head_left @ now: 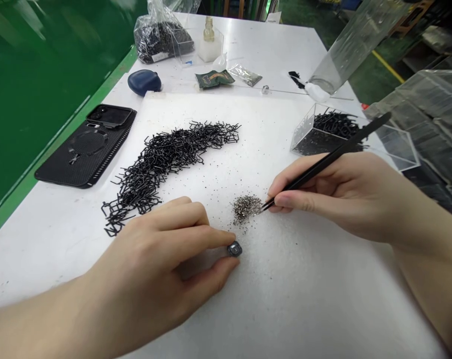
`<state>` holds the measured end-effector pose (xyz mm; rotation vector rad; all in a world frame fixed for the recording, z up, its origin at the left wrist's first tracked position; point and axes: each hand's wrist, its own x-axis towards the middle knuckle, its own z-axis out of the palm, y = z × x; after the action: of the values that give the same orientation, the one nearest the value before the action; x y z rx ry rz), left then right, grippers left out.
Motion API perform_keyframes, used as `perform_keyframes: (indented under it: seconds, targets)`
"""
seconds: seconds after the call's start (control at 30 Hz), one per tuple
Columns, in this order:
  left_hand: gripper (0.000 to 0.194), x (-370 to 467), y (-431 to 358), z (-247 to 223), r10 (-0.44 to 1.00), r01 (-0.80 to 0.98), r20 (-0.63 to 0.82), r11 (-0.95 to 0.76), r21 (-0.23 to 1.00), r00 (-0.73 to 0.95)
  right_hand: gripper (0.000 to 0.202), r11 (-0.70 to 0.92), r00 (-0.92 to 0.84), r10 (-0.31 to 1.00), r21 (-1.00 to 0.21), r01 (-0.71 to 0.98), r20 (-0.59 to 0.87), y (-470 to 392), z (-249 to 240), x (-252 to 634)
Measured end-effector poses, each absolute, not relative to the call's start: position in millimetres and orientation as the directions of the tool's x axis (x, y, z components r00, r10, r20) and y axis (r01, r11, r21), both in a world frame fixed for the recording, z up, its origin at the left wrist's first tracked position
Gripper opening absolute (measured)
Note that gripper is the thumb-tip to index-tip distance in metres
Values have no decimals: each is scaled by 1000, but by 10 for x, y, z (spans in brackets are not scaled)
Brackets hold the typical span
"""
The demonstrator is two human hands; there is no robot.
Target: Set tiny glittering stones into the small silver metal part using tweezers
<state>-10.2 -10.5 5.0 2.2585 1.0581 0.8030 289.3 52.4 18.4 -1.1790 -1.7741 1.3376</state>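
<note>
Between thumb and index finger, my left hand [162, 264] pinches a small dark rounded-square piece [234, 249] just above the white work surface [293, 299]. My right hand [323, 194] is closed on black tweezers [319, 167], held like a pen. Their tips touch the right edge of a small pile of tiny shiny grains [245, 208], some of which lie scattered around it. Beyond my left hand stretches a curved heap of thin bent black pieces [169, 154].
A phone in a black case [85, 147] lies at the left. On the right stands a clear box [302, 132] of black pieces beside a clear tube [355, 45]. A dark blue object [144, 82], a green packet [214, 79] and a plastic bag [156, 37] are farther back.
</note>
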Motion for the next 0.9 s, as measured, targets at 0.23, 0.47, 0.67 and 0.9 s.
perform_keyframes:
  seconds: [0.23, 0.47, 0.67, 0.9]
  targets:
    - [24, -99, -96, 67, 799, 491, 298, -567, 661, 522, 20, 77, -409, 911, -951, 299, -54, 540, 215, 2872]
    - [23, -101, -95, 51, 793, 486, 315, -580, 653, 522, 21, 94, -427, 903, -944, 317, -53, 554, 197, 2882]
    - [25, -100, -101, 40, 795, 490, 317, -579, 652, 517, 21, 103, -426, 903, -939, 329, -50, 551, 210, 2875]
    - [25, -87, -88, 25, 793, 492, 310, -579, 650, 524, 20, 119, -435, 900, -933, 340, -43, 558, 211, 2878]
